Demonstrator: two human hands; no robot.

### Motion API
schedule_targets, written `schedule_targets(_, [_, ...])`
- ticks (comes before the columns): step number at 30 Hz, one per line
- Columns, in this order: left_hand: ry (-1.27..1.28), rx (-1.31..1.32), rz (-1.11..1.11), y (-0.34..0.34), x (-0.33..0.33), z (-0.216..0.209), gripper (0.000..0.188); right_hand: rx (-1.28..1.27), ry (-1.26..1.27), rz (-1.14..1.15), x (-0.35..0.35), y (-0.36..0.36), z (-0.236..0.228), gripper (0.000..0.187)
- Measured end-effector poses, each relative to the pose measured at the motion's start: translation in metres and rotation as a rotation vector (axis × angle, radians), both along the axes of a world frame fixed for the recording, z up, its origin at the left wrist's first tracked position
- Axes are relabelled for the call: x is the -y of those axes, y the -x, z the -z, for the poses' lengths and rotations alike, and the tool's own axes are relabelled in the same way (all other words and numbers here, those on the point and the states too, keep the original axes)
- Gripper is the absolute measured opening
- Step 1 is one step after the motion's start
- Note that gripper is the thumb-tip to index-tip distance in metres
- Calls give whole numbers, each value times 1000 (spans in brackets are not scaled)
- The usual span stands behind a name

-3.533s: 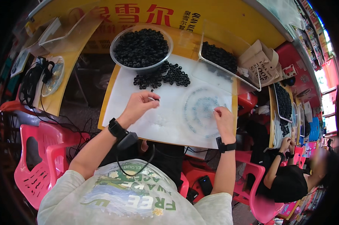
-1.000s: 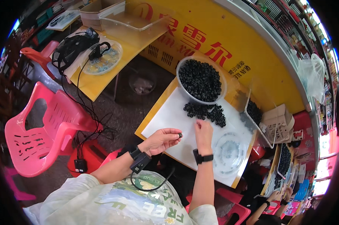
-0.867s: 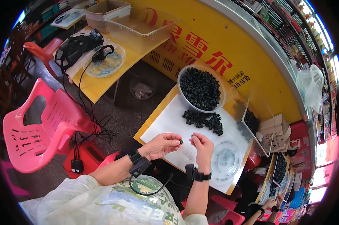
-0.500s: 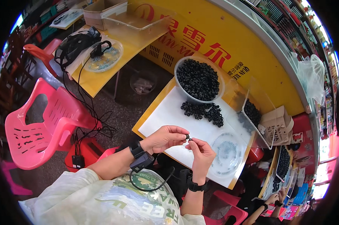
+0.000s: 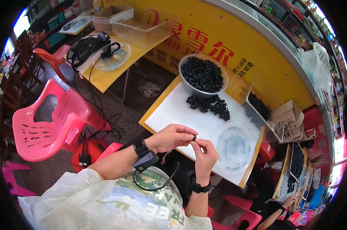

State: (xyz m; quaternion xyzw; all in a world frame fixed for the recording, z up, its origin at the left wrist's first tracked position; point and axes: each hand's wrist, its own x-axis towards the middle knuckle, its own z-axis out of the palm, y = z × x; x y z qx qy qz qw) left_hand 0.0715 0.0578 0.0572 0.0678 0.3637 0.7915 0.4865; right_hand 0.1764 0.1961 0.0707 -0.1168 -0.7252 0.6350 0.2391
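Above the near edge of the white-covered table (image 5: 164, 114), my left hand (image 5: 172, 138) pinches a small black ring-shaped piece (image 5: 194, 138) between thumb and forefinger. My right hand (image 5: 205, 154) meets it there, thumb and forefinger closed at the same piece; whether they hold a second tiny part is hidden. Beyond them lies a loose pile of black pieces (image 5: 209, 107). Behind the pile stands a clear bowl (image 5: 200, 92) heaped with more of them. Right of my hands is a clear round plate (image 5: 235, 169) with tiny bluish bits.
A tilted clear bin (image 5: 274, 132) of black pieces stands at the table's right, by a paper bag (image 5: 289, 122). Pink chairs (image 5: 47, 130) and cables (image 5: 95, 103) are at left. Another table (image 5: 103, 82) holds black straps and a plate. A co-worker's hands (image 5: 289, 202) show at lower right.
My fingertips have come closer together around the black piece, which showed a small gap between the hands before. The whole view has shifted slightly.
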Motion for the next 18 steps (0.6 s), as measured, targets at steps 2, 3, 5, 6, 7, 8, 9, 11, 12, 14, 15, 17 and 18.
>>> schedule_targets(2, [-2, -16, 37, -10, 1, 0, 26, -17, 69, -31, -2, -13, 4, 16])
schedule_targets(3, [-36, -21, 59, -16, 0, 1, 27, -28, 128, -47, -4, -20, 9, 19])
schedule_targets(5, [-95, -37, 108, -25, -2, 0, 31, -61, 208, -78, -5, -33, 9, 25])
schedule_targets(6, [-134, -1, 164, -29, -2, 0, 41, -78, 225, -93, -4, -39, 6, 28])
schedule_targets(7, [-116, 9, 167, -34, -4, -3, 42, -100, 236, -109, -6, -44, 2, 31])
schedule_targets(8, [-98, 20, 171, -39, -5, -8, 43, -69, 180, -122, -5, -52, -2, 33])
schedule_targets(9, [-80, 30, 174, -44, -6, -11, 44, -77, 160, -132, -5, -58, 0, 33])
schedule_targets(11, [-98, 20, 222, -48, -5, -8, 53, -89, 109, -158, -6, -65, 5, 32])
schedule_targets(12, [-96, 26, 235, -49, -5, -9, 54, -125, -10, -170, -8, -67, 3, 30])
schedule_targets(14, [-96, 58, 250, -54, -3, -9, 52, -91, -145, -121, -6, -71, 0, 27])
schedule_targets(15, [-101, 70, 250, -54, -2, -8, 48, -76, -212, -100, -4, -70, -1, 26])
schedule_targets(17, [-93, 101, 243, -55, -1, -3, 43, -33, -162, -71, 0, -68, -4, 25])
schedule_targets(18, [-71, 116, 228, -53, 2, 2, 41, -12, -136, -59, 2, -65, -5, 25])
